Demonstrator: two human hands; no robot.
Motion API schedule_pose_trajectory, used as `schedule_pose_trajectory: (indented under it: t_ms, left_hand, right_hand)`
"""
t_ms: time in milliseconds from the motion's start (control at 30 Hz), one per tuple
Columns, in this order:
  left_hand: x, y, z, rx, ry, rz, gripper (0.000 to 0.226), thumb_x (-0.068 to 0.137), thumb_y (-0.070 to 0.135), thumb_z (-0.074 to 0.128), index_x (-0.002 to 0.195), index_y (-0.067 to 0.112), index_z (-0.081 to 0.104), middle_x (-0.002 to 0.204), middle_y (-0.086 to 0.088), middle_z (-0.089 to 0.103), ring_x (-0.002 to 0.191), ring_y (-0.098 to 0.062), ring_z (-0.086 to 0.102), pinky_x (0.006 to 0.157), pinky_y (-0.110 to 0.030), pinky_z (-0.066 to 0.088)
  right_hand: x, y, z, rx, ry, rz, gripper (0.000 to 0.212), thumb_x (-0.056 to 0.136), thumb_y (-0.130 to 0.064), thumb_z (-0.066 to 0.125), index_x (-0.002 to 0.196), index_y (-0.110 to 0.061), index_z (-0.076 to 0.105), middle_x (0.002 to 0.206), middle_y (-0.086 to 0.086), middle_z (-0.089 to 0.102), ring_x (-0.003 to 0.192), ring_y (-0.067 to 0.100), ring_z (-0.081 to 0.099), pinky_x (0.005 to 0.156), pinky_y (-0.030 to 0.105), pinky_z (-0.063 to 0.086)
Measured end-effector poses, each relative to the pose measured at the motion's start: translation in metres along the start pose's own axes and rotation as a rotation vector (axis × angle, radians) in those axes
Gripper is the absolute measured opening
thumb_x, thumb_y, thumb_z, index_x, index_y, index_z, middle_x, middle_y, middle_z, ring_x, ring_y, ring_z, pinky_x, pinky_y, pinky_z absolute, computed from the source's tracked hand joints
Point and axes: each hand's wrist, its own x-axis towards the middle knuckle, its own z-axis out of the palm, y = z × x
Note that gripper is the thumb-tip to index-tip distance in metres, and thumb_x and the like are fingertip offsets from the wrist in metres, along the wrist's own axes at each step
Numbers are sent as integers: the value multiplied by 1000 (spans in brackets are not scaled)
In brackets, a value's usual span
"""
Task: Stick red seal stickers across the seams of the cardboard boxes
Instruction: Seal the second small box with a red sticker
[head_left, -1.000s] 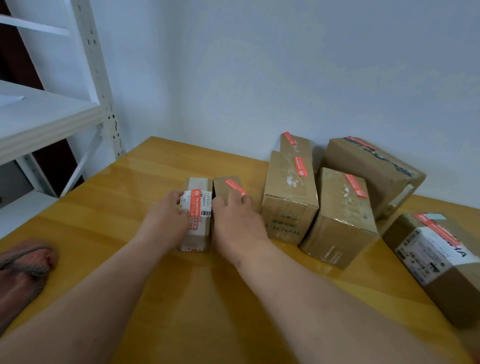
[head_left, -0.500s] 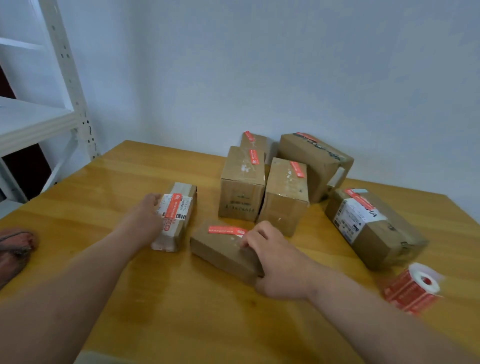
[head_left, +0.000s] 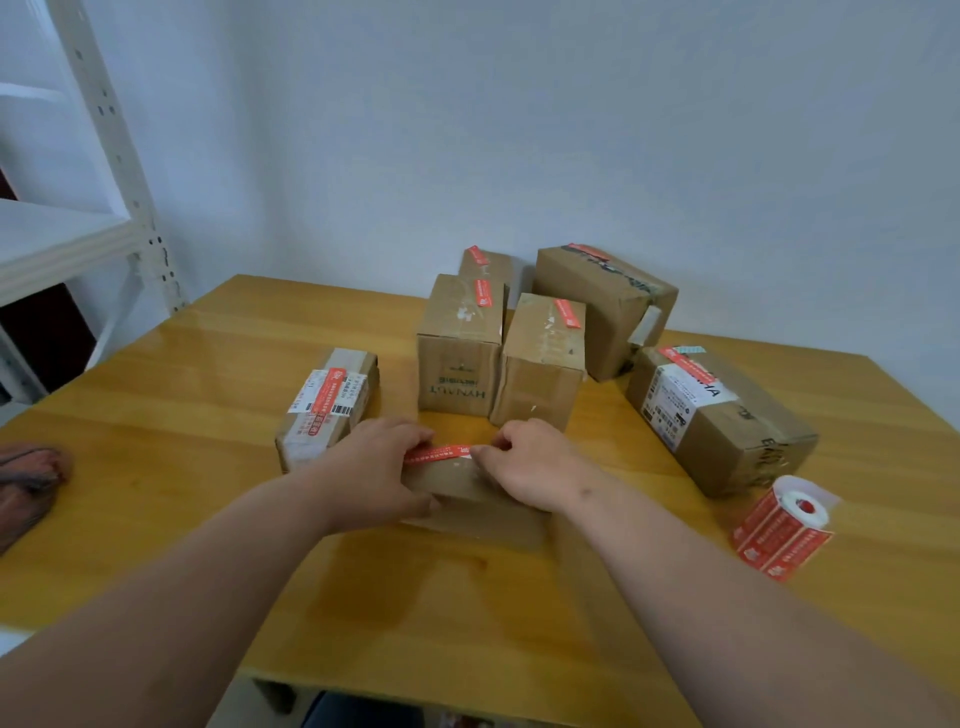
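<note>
While both hands (head_left: 452, 467) grip the small box (head_left: 467, 499) with its red sticker (head_left: 438, 453), another box (head_left: 460, 364) reads "HYNAUT".

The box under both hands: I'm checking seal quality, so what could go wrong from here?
1. The left hand and right hand cover both ends of the red sticker on the small box; if it is not pressed flat, an end may lift or wrinkle.
2. The labelled box sits right beside the left hand and could get nudged.
3. The sticker roll lies on its side near the table edge and might roll.
</note>
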Motion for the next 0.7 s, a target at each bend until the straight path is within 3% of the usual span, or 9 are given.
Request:
schedule_pose_trajectory:
  t_ms: [100,233,367,567,700]
  left_hand:
    - [-1,2,3,-6,29,-10,89,73,52,76,148,28,35,144,9,41,130,-14,35,111,-35,34]
    - [-5,11,9,-40,59,-21,95,69,50,80,149,30,31,140,10,42,128,-13,34,110,-34,35]
    - [-6,17,15,-66,99,2,98,68,51,81,149,29,30,140,10,40,130,-11,31,110,-31,31]
    - [-7,20,22,-91,143,26,99,67,53,81,149,30,29,140,12,40,128,-9,31,111,-30,33]
    - [-7,19,24,-108,154,12,101,65,55,81,148,30,29,140,13,40,129,-9,32,111,-30,33]
  right_hand:
    - [6,-5,-5,78,-17,56,37,95,-42,54,86,-9,68,78,4,62,75,20,59,59,28,43]
    - [1,-4,-8,178,-1,93,24,91,-32,63,92,-10,70,90,7,69,85,22,64,75,35,54]
    - [1,-2,-4,195,30,112,14,86,-35,67,81,-23,63,87,0,67,87,20,63,82,41,56]
    - [12,-2,-3,223,0,238,21,83,-37,64,89,-17,69,89,4,68,89,27,64,89,48,54]
    - [13,-3,0,226,28,214,12,87,-33,63,79,-26,66,92,-1,67,97,25,60,97,49,44]
